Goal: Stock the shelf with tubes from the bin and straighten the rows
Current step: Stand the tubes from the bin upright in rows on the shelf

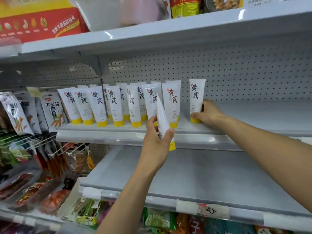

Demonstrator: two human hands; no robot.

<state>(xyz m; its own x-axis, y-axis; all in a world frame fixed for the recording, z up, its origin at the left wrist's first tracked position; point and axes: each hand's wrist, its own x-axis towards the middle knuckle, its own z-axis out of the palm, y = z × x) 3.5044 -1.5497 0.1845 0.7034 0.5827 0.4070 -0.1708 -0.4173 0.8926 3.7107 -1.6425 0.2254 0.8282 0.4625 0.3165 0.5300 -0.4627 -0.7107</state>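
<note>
Tube in hand (163, 120): white plastic squeeze tube, yellow cap down, crimped flat end up, tilted slightly left. Held just in front of the shelf (253, 114) edge, overlapping the standing row (118, 105) in view. Probably light, soft-walled, glossy and a bit slippery; dents under a hard squeeze, not fragile. Best hold looks like the lower body just above the cap, where the wall is stiffest and the weight sits. Stands on the cap only, so likely tippy, easy to domino into neighbours.

Rightmost tube (196, 100): upright on the shelf, cap down, label forward, set apart from the row by a small gap. Row itself leans a bit left, two deep in places, spacing uneven.

Left hand (156, 141): fingers closed around the lower part of the tube in hand, thumb on the right side near the cap, other fingers wrapping the left. Forearm coming up from below centre, wrist roughly straight.

Right hand (206, 113): reaching across from the right, arm extended, fingers wrapped around the base of the rightmost tube, thumb in front at the cap, other fingers behind.

Bin not in view. Shelf bare to the right of the tubes; lower shelf (202, 174) bare too.
</note>
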